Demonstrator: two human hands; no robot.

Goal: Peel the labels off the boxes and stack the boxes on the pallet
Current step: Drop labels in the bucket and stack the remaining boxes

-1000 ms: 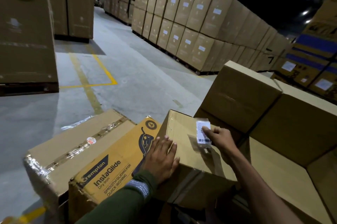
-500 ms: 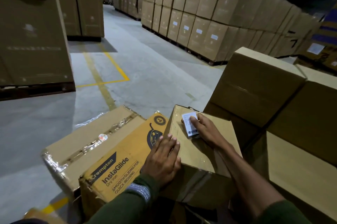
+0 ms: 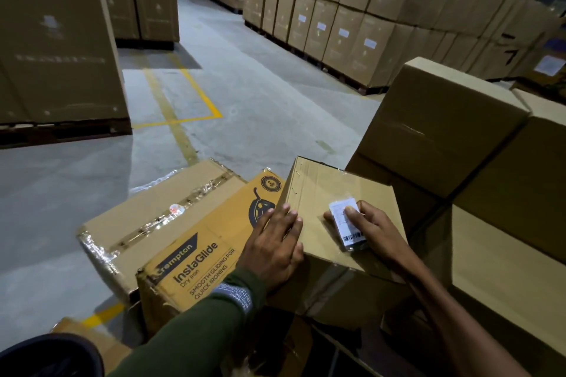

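The left hand (image 3: 272,249) lay flat, fingers straight, on the plain box's (image 3: 318,192) near left edge, while the right hand (image 3: 367,229) pinched the peeled label (image 3: 347,222) above the box's top, the InstaGlide carton (image 3: 199,254) alongside.

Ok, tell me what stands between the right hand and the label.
Nothing visible does. The right hand already holds the label, thumb pressed on it, above the plain box. The left hand rests flat on that box's left edge.

Matt brown cardboard box (image 3: 324,192) – glossy paper label (image 3: 347,225) (film-covered); shiny tape (image 3: 171,214).
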